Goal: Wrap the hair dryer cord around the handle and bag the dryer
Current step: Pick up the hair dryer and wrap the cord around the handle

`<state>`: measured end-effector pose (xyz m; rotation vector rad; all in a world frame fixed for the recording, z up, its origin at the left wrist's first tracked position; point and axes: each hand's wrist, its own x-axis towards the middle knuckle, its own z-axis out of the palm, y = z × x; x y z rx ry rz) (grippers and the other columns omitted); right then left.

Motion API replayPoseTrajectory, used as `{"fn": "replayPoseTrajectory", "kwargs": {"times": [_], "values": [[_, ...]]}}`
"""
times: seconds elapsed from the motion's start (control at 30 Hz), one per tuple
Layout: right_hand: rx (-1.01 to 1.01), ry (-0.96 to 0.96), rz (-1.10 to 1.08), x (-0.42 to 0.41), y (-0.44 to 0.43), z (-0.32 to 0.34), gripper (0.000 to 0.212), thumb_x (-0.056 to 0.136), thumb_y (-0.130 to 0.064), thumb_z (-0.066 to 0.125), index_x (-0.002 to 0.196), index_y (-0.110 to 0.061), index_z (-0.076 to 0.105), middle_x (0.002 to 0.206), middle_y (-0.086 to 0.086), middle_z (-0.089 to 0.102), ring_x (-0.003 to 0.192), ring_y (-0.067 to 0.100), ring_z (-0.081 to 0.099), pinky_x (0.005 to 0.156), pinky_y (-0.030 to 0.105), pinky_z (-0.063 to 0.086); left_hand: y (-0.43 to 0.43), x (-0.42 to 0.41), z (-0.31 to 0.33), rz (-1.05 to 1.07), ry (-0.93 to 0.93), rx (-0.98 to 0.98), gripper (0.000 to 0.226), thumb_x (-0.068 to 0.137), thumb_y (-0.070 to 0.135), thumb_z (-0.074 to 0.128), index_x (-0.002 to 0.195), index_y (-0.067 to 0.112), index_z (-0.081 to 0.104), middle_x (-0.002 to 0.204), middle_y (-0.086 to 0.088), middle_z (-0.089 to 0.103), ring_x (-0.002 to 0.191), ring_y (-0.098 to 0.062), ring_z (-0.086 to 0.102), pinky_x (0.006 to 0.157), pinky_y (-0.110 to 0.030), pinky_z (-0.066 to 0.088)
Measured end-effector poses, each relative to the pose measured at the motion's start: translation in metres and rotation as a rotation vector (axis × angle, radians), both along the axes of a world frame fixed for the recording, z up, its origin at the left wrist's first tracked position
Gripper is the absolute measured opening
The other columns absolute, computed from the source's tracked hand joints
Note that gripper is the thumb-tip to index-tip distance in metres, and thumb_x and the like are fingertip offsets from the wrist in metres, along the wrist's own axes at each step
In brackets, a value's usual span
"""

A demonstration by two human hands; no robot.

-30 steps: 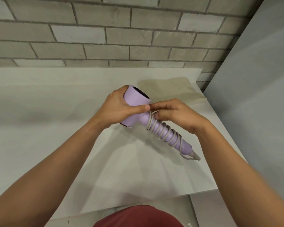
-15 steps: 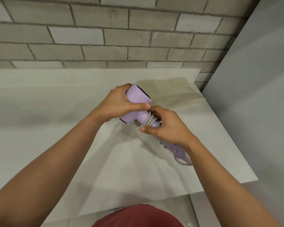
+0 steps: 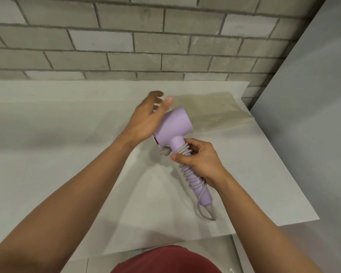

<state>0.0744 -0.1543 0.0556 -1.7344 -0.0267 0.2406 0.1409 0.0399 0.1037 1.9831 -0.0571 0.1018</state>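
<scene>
Our left hand hovers open, fingers spread, blurry, just beside the dryer's head. Next, the lilac hair dryer is held above the white counter, grey cord coiled round the handle, plug by our thumb. Right hand grips handle & cord. Far right at the back: beige bag, flat on the counter.

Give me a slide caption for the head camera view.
Right hand grips the cord-wrapped lilac hair dryer; open left hand reaches toward the beige bag.
</scene>
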Motion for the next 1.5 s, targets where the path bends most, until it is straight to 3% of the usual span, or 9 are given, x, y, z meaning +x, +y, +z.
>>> {"fn": "replayPoseTrajectory", "kwargs": {"times": [0.13,0.33,0.47,0.8,0.93,1.07,1.2,1.4,1.5], "values": [[0.079,0.063,-0.105,-0.003,0.007,-0.017,0.024,0.079,-0.015,0.089,0.098,-0.011,0.076,0.078,0.001,0.067,0.066,0.013,0.058,0.065,0.027,0.052,0.019,-0.025,-0.034,0.375,0.168,-0.579,0.024,0.098,0.036,0.058,0.115,0.019,0.061,0.111,0.000,0.068,0.101,-0.021,0.068,0.091,-0.036,0.055],[0.067,0.093,-0.121,-0.011,0.039,-0.047,0.024,0.081,-0.027,0.088,0.097,-0.016,0.075,0.081,0.008,0.072,0.068,0.014,0.066,0.067,0.031,0.058,0.031,-0.079,-0.099,-0.117,0.592,-0.676,0.039,0.089,0.023,0.074,0.127,0.014,0.068,0.121,-0.011,0.073,0.113,-0.028,0.071,0.100,-0.040,0.055],[0.040,0.112,-0.126,-0.011,0.060,-0.063,0.021,0.084,-0.030,0.084,0.094,-0.015,0.074,0.080,0.000,0.074,0.069,0.010,0.068,0.071,0.029,0.058,0.042,-0.078,-0.119,0.000,0.560,-0.806,0.037,0.095,0.005,0.069,0.130,-0.004,0.063,0.113,-0.020,0.069,0.102,-0.028,0.070,0.097,-0.036,0.058],[-0.155,0.150,-0.069,0.007,0.082,-0.091,0.037,0.076,-0.058,0.078,0.095,-0.027,0.077,0.089,-0.007,0.079,0.086,0.017,0.076,0.087,0.049,0.061,0.074,-0.061,-0.145,0.007,0.314,-0.014,0.024,0.086,0.027,0.083,0.109,0.027,0.077,0.099,0.008,0.077,0.086,-0.002,0.072,0.082,-0.015,0.053],[-0.313,0.098,-0.052,0.015,0.080,-0.094,0.037,0.080,-0.057,0.079,0.094,-0.022,0.075,0.085,-0.005,0.077,0.081,0.015,0.073,0.076,0.034,0.060,0.071,-0.057,-0.153,-0.037,0.192,0.187,0.028,0.088,0.027,0.081,0.115,0.023,0.077,0.101,0.005,0.070,0.086,-0.005,0.067,0.079,-0.008,0.048],[-0.448,-0.027,-0.059,0.014,0.079,-0.098,0.038,0.082,-0.059,0.078,0.088,-0.022,0.071,0.081,-0.006,0.070,0.073,0.007,0.065,0.063,0.019,0.049,0.068,-0.058,-0.160,-0.017,0.089,0.291,0.029,0.086,0.021,0.083,0.115,0.015,0.078,0.100,-0.008,0.073,0.086,-0.019,0.069,0.080,-0.025,0.053],[-0.474,-0.071,-0.091,0.009,0.082,-0.098,0.042,0.085,-0.062,0.074,0.087,-0.020,0.069,0.081,-0.006,0.066,0.072,0.005,0.061,0.061,0.015,0.043,0.063,-0.066,-0.167,0.029,-0.033,0.366,0.030,0.087,0.019,0.082,0.116,0.011,0.077,0.098,-0.009,0.071,0.082,-0.020,0.069,0.074,-0.008,0.042],[-0.458,-0.004,0.046,0.013,0.066,-0.089,0.044,0.095,-0.065,0.057,0.090,-0.024,0.071,0.094,-0.004,0.062,0.090,0.011,0.061,0.084,0.025,0.048,0.066,-0.065,-0.153,0.044,-0.041,0.383,0.029,0.086,0.016,0.080,0.115,0.016,0.077,0.096,-0.006,0.072,0.077,-0.019,0.069,0.078,-0.030,0.055],[-0.439,-0.005,0.050,0.018,0.036,-0.083,0.039,0.099,-0.060,0.056,0.108,-0.026,0.075,0.104,-0.007,0.066,0.098,0.008,0.064,0.093,0.027,0.051,0.068,-0.064,-0.135,0.198,-0.076,0.343,0.025,0.087,0.015,0.077,0.112,0.016,0.075,0.099,0.002,0.070,0.068,-0.006,0.060,0.071,-0.005,0.040]]}}
